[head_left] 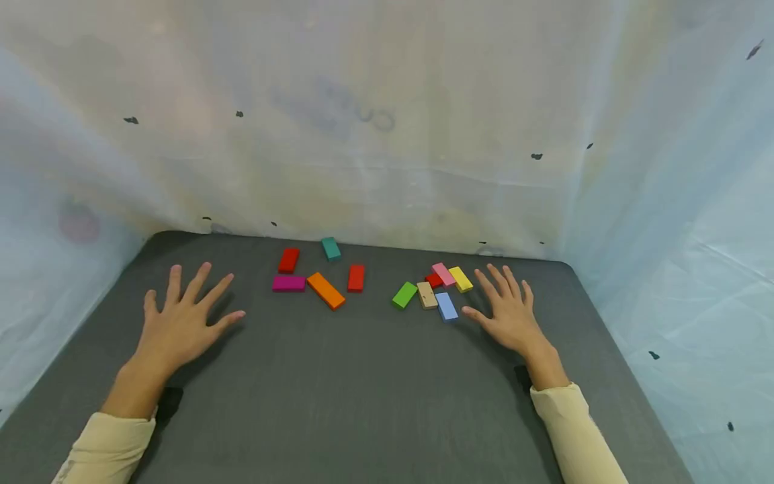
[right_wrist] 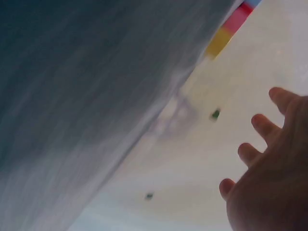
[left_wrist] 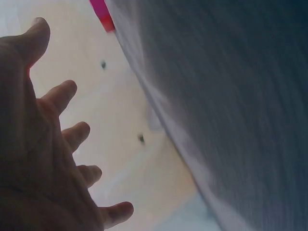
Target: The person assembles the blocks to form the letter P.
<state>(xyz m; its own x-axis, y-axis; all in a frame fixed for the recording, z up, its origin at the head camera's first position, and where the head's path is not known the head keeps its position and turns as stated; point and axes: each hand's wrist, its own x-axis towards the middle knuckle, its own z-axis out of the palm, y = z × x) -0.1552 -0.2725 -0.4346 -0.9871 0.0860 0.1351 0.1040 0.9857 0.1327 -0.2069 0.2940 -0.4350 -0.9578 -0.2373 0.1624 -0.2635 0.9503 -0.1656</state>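
Observation:
My left hand [head_left: 181,326] is held over the left side of the dark table with its fingers spread and nothing in it. To its right lie a magenta block [head_left: 289,284], a red block [head_left: 289,260], an orange block [head_left: 326,291], a teal block [head_left: 330,249] and another red block [head_left: 356,277]. My right hand [head_left: 510,316], also spread and holding nothing, is nearest to a yellow block [head_left: 461,279] and a light blue block [head_left: 447,306]. Beside those are a pink block [head_left: 444,274], a partly covered red block [head_left: 433,280], a tan block [head_left: 426,296] and a green block [head_left: 404,295].
The grey table [head_left: 363,403] has rounded far corners. A pale, translucent sheet [head_left: 387,134] with small dark marks hangs behind it and along both sides. Dark wrist straps show under both wrists, just past the cream sleeves [head_left: 574,430].

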